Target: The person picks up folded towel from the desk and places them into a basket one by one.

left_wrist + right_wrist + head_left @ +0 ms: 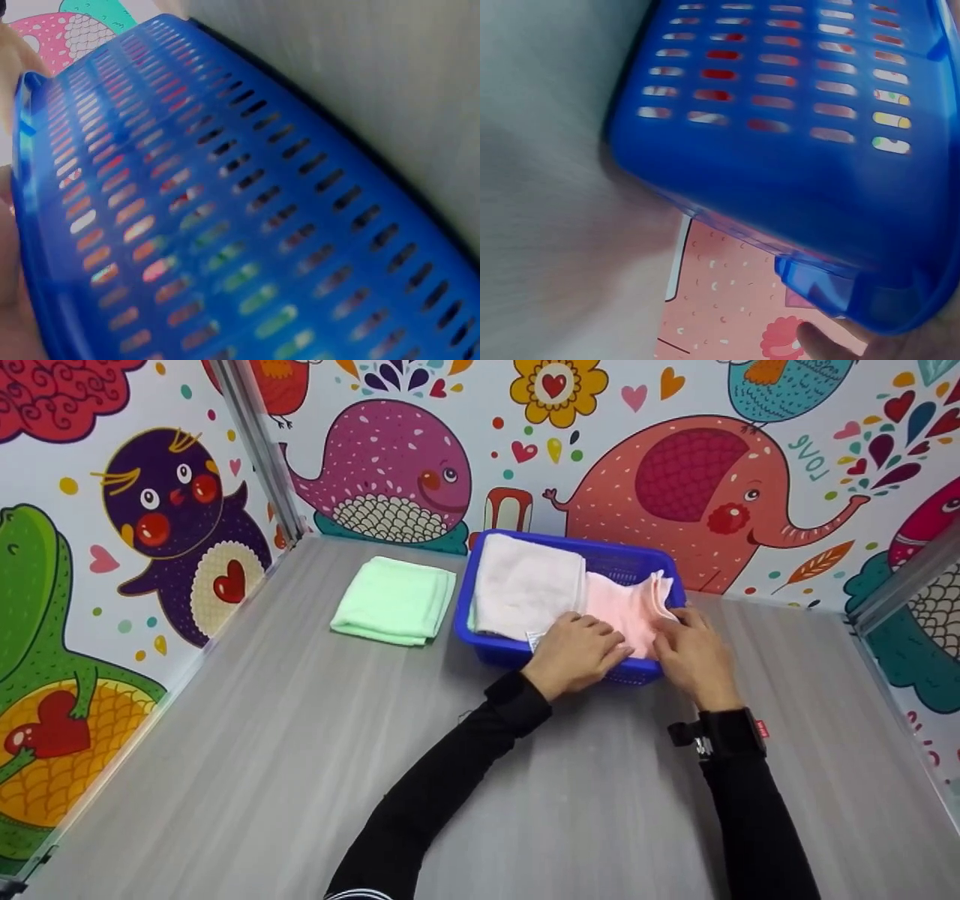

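Observation:
A blue plastic basket [495,652] with slotted walls holds folded cloths. On its left side lies a folded pale pink, nearly white towel [529,585], and a brighter pink towel [626,611] sits at the right with its corner raised. My left hand [577,652] reaches over the front rim, its bent fingers resting on the pink towel. At the right end, my right hand [696,656] pinches the pink towel's edge near the rim. Both wrist views mostly show the basket's slotted wall [742,180], with only part of each hand at the edge.
A folded light green towel [394,600] lies on the grey wood-grain table [300,735], left of the basket. Panels with cartoon animals [397,457] enclose the back and sides, and the basket stands close to the back panel.

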A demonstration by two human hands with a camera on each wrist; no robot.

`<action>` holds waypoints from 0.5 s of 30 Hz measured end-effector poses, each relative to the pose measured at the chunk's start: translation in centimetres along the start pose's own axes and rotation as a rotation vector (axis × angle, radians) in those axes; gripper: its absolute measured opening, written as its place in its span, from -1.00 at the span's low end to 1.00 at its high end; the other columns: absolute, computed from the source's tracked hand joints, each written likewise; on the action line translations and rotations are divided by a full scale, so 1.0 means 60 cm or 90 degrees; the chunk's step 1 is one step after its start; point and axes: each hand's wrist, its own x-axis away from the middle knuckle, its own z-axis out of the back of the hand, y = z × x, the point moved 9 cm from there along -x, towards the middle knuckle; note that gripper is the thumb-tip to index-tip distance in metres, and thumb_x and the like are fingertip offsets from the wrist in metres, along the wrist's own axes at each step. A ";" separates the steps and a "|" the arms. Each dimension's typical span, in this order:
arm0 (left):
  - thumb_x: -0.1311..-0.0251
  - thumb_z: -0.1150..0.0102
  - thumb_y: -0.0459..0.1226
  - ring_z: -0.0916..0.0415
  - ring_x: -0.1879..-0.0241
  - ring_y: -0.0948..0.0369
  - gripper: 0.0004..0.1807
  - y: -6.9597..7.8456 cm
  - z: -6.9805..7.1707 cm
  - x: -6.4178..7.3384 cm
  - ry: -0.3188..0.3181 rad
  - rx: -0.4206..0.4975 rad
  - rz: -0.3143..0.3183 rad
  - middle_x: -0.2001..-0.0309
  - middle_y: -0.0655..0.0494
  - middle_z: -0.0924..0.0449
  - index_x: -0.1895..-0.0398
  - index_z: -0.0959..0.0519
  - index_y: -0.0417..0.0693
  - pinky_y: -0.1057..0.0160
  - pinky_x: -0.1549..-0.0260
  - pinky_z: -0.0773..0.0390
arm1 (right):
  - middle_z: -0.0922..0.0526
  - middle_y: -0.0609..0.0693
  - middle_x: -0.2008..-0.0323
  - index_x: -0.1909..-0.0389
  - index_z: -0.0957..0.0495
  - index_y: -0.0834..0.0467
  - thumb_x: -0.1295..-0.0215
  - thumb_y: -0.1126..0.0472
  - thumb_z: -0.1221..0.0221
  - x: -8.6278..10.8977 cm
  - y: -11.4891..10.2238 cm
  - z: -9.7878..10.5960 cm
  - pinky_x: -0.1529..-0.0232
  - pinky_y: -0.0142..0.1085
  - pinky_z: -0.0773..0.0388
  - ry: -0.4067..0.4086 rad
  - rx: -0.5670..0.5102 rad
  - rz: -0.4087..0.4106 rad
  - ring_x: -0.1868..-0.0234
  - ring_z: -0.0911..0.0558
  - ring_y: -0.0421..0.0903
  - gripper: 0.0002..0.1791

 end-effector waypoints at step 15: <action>-0.47 -0.15 -0.18 -0.53 -0.26 0.02 -0.64 -0.289 0.142 0.123 0.232 0.168 0.183 -0.23 0.04 -0.65 -0.26 -0.64 0.03 -0.04 -0.27 -0.49 | -0.51 0.30 -0.27 -0.19 -0.65 0.27 -0.45 0.17 -0.03 0.007 -0.002 0.014 -0.08 0.27 -0.50 0.079 -0.033 -0.005 -0.14 -0.60 0.41 -0.57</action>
